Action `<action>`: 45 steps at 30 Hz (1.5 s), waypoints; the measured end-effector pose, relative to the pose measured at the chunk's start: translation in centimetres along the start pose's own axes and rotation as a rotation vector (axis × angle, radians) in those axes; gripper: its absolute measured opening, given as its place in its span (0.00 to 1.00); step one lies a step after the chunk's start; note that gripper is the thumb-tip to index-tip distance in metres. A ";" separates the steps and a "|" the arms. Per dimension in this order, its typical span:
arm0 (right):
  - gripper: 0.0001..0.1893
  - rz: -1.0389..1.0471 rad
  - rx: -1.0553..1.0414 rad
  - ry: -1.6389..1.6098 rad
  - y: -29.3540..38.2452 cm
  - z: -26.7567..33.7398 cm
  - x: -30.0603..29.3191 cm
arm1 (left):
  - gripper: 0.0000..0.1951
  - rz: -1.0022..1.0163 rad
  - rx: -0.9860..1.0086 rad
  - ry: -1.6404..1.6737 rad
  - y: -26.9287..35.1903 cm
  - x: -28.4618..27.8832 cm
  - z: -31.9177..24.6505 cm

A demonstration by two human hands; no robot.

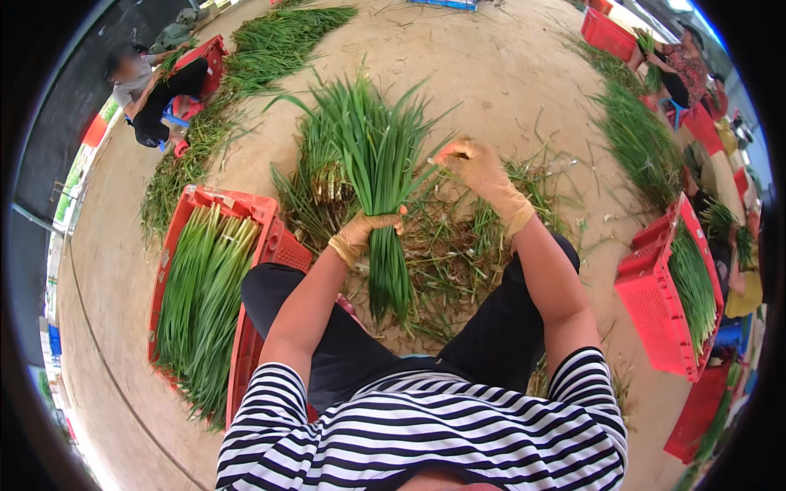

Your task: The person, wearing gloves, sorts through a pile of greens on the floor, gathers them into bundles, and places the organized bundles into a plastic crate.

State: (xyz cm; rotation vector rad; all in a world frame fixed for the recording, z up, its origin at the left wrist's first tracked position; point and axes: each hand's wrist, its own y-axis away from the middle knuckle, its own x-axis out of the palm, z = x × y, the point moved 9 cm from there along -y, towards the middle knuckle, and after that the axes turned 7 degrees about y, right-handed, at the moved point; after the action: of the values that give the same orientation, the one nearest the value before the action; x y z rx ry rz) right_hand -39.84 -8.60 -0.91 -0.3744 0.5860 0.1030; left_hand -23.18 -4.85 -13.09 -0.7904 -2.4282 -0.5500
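My left hand (370,233), in a thin tan glove, is closed around the middle of a bunch of long green leafy stalks (382,166), which look like garlic chives. The leaves fan out above and below my fist. Up to the right of the bunch is my right hand (470,161), gloved the same way, its fingers bent and thumb near the forefinger. A thin leaf lies by those fingertips; whether they pinch it I cannot tell. Behind the bunch, a pile of stalks with pale, root-stained ends (328,178) rests on the floor.
Loose trimmings (460,258) litter the floor between my knees. A red plastic crate (264,208) of aligned stalks stands at my left, another red crate (651,294) at the right. Long green heaps (276,43) lie farther off. One person (138,86) sits at upper left, others (688,67) at the right.
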 end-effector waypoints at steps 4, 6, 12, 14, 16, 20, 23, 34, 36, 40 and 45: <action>0.10 -0.049 0.189 -0.130 -1.0 -3.5 -0.7 | 0.14 -0.041 0.007 -0.023 -0.5 0.2 0.1; 0.11 -0.055 0.081 0.304 -1.3 -2.4 -1.4 | 0.13 -0.070 0.004 -0.017 -0.6 0.3 0.2; 0.14 0.285 0.334 0.109 0.4 -2.9 1.5 | 0.13 -0.112 0.015 0.043 -0.3 -0.5 -0.3; 0.20 0.362 0.292 -0.161 0.7 -2.2 2.3 | 0.13 -0.108 0.025 0.036 -0.3 -0.5 -0.3; 0.25 0.441 0.276 -0.308 1.1 -1.2 3.0 | 0.13 -0.109 0.019 -0.004 -0.3 -0.2 -0.3; 0.33 0.492 0.335 -0.386 1.7 -1.6 3.1 | 0.13 -0.131 -0.014 -0.069 -0.2 0.4 -0.2; 0.31 0.431 0.413 -0.512 1.9 -2.1 2.6 | 0.14 -0.106 -0.028 -0.070 -0.3 0.8 0.2; 0.15 0.317 0.271 -0.641 1.3 -1.1 1.9 | 0.13 -0.108 0.000 -0.114 -0.7 0.8 0.5; 0.15 0.072 0.197 -0.731 0.7 -2.3 0.3 | 0.13 -0.113 -0.006 -0.090 -0.7 0.7 0.6; 0.14 -0.266 0.205 -0.368 0.0 -3.4 -3.6 | 0.13 -0.147 -0.024 -0.041 -1.0 0.1 1.2; 0.15 -0.223 0.255 0.450 1.1 0.2 -3.9 | 0.12 -0.191 -0.067 -0.016 -0.6 0.0 1.7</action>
State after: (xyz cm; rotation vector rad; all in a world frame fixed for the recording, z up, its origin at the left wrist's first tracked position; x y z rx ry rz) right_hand -43.18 -7.49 1.09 -0.2107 0.9851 -0.2762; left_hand -24.11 -4.40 -14.51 -0.5946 -2.5273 -0.7030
